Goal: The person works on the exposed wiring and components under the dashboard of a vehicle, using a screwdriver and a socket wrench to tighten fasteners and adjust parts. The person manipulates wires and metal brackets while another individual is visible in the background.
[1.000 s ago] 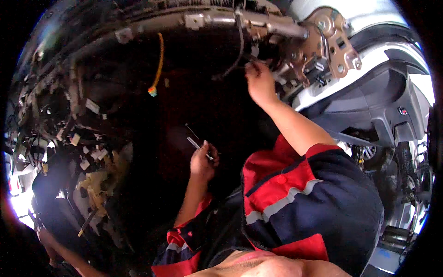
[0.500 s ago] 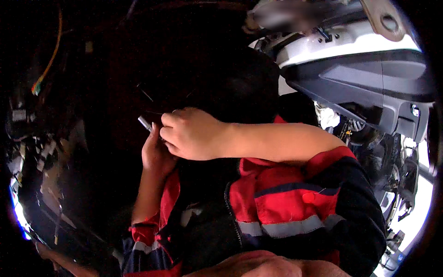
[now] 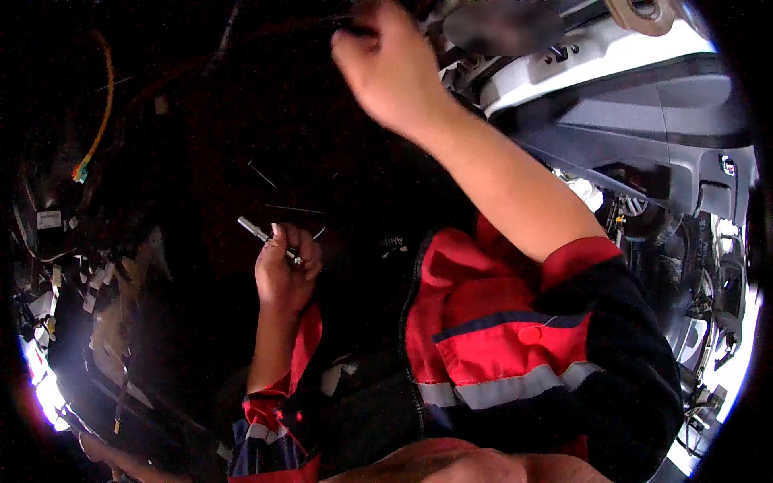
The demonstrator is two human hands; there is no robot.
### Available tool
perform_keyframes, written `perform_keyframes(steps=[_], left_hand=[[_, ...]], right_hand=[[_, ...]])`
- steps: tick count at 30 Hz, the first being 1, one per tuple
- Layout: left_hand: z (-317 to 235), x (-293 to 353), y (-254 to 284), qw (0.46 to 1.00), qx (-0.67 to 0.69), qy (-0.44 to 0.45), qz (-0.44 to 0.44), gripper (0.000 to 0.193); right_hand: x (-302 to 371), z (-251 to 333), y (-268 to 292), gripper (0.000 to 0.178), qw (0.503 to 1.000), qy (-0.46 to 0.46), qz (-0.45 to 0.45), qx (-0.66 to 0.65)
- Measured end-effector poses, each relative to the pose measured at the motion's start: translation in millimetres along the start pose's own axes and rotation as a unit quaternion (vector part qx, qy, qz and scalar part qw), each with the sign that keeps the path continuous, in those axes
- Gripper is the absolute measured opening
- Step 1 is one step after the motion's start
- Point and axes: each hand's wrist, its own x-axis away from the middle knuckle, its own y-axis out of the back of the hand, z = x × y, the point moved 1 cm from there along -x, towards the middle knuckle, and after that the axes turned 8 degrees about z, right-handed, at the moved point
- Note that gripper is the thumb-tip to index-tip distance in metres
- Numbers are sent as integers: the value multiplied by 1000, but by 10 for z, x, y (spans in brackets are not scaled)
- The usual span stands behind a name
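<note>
Your left hand (image 3: 286, 270) holds a thin metal tool (image 3: 262, 235); your right hand (image 3: 394, 68) seems to pinch dark wiring (image 3: 354, 28) overhead, which a blind tug could snag

Unclear: my right hand (image 3: 392, 68), fingertips lost in darkness above the orange cable (image 3: 98, 133); what they grip, untellable. Tool (image 3: 262, 235) in my left hand (image 3: 286, 270): type too small.
</note>
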Motion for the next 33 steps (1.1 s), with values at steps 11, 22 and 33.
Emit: perform_keyframes(steps=[11, 22, 33], left_hand=[[-70, 5, -62, 996, -78, 21, -46, 30], [-54, 9, 14, 998, -59, 27, -20, 28], [-71, -22, 101, 987, -135, 53, -72, 27]], right_hand=[[-1069, -782, -413, 47, 989, 54, -135, -9], [-1295, -616, -306, 29, 927, -42, 0, -372], [-1053, -166, -129, 44, 901, -219, 92, -362]])
